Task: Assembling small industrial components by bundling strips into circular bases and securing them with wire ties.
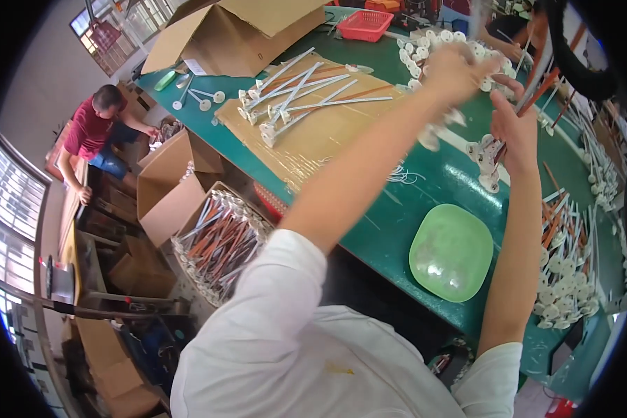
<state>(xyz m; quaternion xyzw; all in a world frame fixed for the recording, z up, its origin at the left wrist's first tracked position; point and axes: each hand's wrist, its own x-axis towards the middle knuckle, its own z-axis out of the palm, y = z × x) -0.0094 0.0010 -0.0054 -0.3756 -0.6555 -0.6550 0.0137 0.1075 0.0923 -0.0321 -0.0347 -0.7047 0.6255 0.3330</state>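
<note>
My left hand (460,73) is stretched across the table, over a pile of white round-headed sticks (414,59). It is smeared by motion, so I cannot make out its fingers or whether anything is in them. At the right, my right hand (517,132) is closed round a few thin brown and whitish sticks; their white disc heads (488,157) stick out beside the palm. Left of my arms, more white and brown sticks (292,101) with white heads lie crosswise on a flat piece of cardboard (355,129).
A green dish (451,254) sits near the table's front edge. More sticks (564,279) are heaped at the right. A large carton (244,38) and red basket (364,26) stand at the back. Left of the table are a stick-filled box (223,240) and a seated person (94,132).
</note>
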